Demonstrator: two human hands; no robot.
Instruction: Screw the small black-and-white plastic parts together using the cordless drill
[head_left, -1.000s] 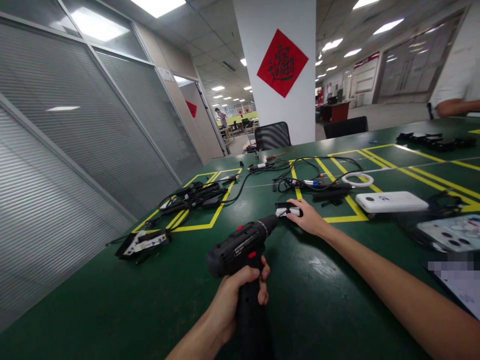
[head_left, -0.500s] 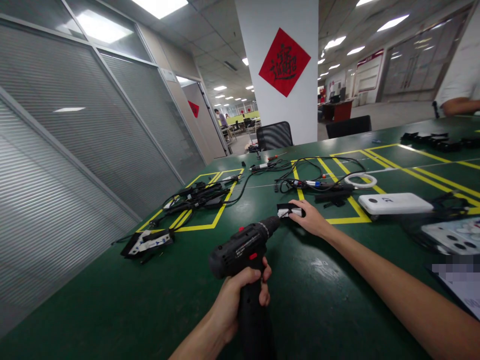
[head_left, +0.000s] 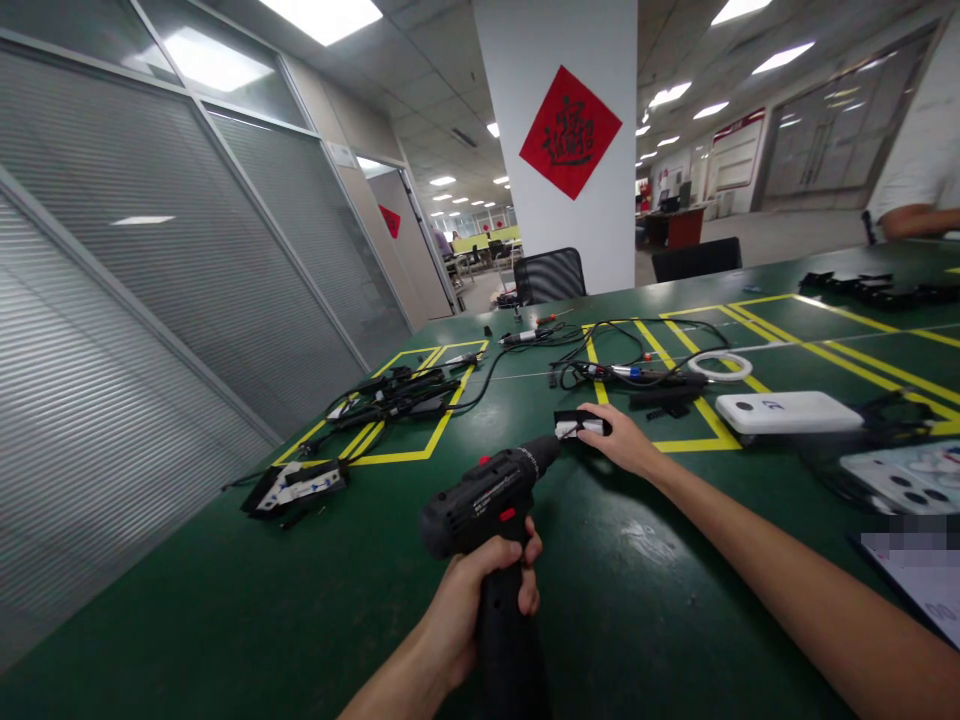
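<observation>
My left hand point(head_left: 480, 600) is wrapped round the grip of a black cordless drill point(head_left: 487, 500) with red buttons. The drill's chuck points forward and to the right, its tip close against a small black and white block-like part point(head_left: 579, 427). My right hand point(head_left: 619, 437) grips that part from its right side, with thumb and fingers round its end. The part rests low at the table surface; whether the bit touches it I cannot tell.
The green table point(head_left: 360, 620) bears yellow tape outlines. Tangled black cables point(head_left: 405, 390) lie at the left, near a black and white bracket point(head_left: 300, 487). On the right are a white device point(head_left: 787, 412), a white ring point(head_left: 720, 366) and a phone point(head_left: 907, 478). A person's arm point(head_left: 919, 220) shows at far right.
The drill and both hands stay almost where they were, with the right hand still on the part. The camera view has shifted very slightly.
</observation>
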